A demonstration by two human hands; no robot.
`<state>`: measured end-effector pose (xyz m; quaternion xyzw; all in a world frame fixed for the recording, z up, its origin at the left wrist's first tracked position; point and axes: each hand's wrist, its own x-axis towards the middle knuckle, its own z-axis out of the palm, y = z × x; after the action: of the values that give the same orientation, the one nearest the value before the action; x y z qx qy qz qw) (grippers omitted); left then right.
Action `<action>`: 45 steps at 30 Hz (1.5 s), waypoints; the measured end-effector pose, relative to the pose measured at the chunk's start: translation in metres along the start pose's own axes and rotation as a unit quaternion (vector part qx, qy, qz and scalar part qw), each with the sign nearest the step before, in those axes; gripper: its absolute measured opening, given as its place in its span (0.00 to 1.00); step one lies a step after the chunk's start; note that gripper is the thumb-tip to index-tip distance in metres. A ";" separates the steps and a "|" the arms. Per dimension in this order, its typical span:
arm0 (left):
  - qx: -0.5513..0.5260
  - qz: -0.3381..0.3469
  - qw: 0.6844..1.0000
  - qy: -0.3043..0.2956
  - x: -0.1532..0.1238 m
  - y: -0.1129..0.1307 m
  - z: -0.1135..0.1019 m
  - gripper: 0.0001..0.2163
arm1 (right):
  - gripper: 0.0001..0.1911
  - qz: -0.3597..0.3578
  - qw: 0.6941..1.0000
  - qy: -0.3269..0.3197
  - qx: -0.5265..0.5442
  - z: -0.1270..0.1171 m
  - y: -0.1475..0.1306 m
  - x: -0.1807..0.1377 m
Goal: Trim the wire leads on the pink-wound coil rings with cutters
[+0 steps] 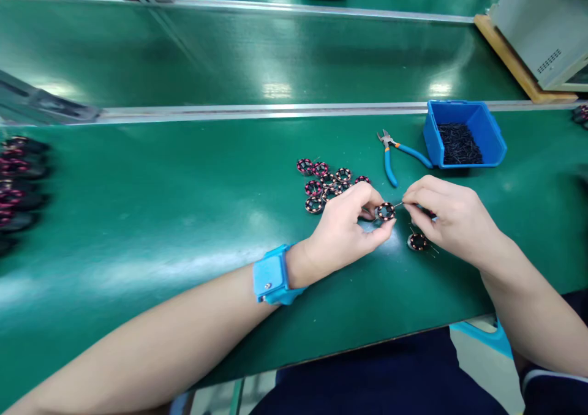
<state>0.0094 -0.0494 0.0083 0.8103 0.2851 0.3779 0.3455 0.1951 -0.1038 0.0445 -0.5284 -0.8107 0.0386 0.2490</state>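
Observation:
My left hand (pixel 351 224), with a blue strap at the wrist, pinches a small copper-wound motor stator (pixel 385 211) between thumb and fingers. From the stator's right side a thin wire lead (pixel 399 204) runs to my right hand (pixel 448 214), whose thumb and index fingertips are closed at its end. Whether a short sleeve also sits in that pinch is too small to tell. Just below the right fingers another wound stator (pixel 418 242) lies on the green table with its leads sticking out. Several more stators (pixel 313 205) are grouped behind my left hand, partly hidden by it.
Blue-handled cutting pliers (pixel 390 158) lie with jaws parted beyond my hands. Beside them a blue bin (pixel 493 145) holds many short black tubes (pixel 459 144). Blurred stacks of wound parts (pixel 21 185) stand at the left edge. A metal rail (pixel 257 112) crosses behind.

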 end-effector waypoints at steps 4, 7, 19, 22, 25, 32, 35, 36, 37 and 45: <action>0.022 0.018 1.000 -0.006 -0.001 0.000 -0.001 0.06 | 0.11 0.007 1.000 -0.008 -0.006 -0.001 -0.002 0.000; 0.026 0.027 0.999 -0.006 -0.001 0.000 -0.001 0.06 | 0.11 0.007 1.000 -0.015 -0.010 -0.002 -0.002 0.000; 0.030 0.039 0.999 -0.001 0.000 -0.001 -0.002 0.07 | 0.12 0.002 1.000 -0.017 -0.020 -0.002 -0.003 0.000; 0.031 0.040 0.999 -0.001 0.000 -0.001 -0.002 0.07 | 0.12 -0.001 1.000 -0.015 -0.022 -0.002 -0.003 0.000; 0.030 0.040 0.999 -0.001 0.000 -0.001 -0.002 0.07 | 0.11 0.000 1.000 -0.011 -0.022 -0.003 -0.003 0.000; 0.028 0.043 0.999 -0.006 0.000 -0.001 -0.002 0.07 | 0.11 0.002 0.999 -0.019 -0.029 -0.003 -0.004 0.001; 0.029 0.048 0.998 -0.009 -0.001 -0.001 -0.002 0.07 | 0.12 0.001 0.999 -0.020 -0.029 -0.002 -0.004 0.001; 0.029 0.050 0.998 -0.009 -0.001 -0.001 -0.002 0.07 | 0.12 0.001 0.999 -0.021 -0.028 -0.003 -0.004 0.001; 0.030 0.052 0.998 -0.009 -0.001 -0.001 -0.002 0.07 | 0.12 0.001 0.999 -0.021 -0.027 -0.003 -0.004 0.000; 0.030 0.042 0.999 -0.011 -0.001 0.000 -0.003 0.07 | 0.12 0.005 0.999 -0.022 -0.029 -0.005 -0.003 -0.001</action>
<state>0.0063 -0.0493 0.0086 0.8357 0.2583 0.3745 0.3077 0.1948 -0.1071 0.0494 -0.5389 -0.8139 0.0274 0.2156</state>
